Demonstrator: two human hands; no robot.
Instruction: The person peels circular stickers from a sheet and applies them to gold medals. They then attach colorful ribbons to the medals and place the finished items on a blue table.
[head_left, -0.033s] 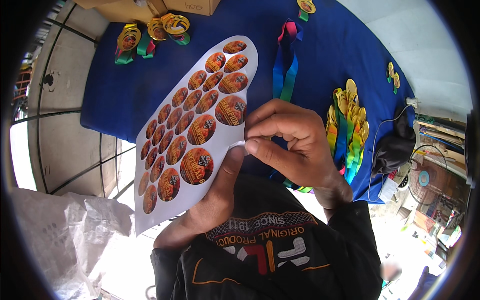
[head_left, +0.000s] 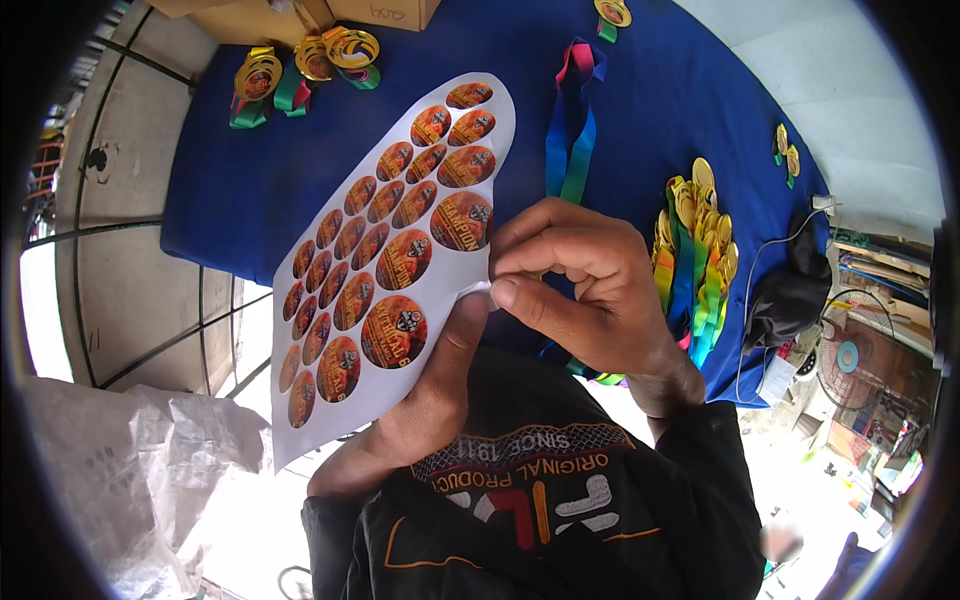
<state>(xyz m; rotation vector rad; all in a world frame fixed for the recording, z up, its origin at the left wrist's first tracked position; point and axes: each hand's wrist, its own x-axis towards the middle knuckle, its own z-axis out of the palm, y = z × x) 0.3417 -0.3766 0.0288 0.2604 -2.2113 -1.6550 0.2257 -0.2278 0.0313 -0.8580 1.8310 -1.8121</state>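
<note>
My left hand [head_left: 440, 385] holds a white sticker sheet [head_left: 425, 385] by its near right edge, thumb in front and the other fingers hidden behind. Rows of round orange-and-black stickers [head_left: 395, 330] cover the sheet, larger ones along the right side. At that same edge my right hand [head_left: 585, 285] pinches a small folded bit of the white sheet between thumb and index finger, touching the left thumb. Beyond the right hand, a blue, green and pink ribbon [head_left: 570, 150] lies on the cloth, its near end hidden behind the hand. A bit of gold shows between the right fingers.
A blue cloth [head_left: 400, 60] covers the table. Gold medals [head_left: 258, 75] lie at the far left near a cardboard box [head_left: 380, 12]. A pile of ribboned medals [head_left: 700, 240] is at right. A white plastic sack [head_left: 150, 480] stands left; a fan [head_left: 848, 355] is far right.
The free left side of the sticker sheet has shifted very slightly to the right. Both hands keep the same place and grip.
</note>
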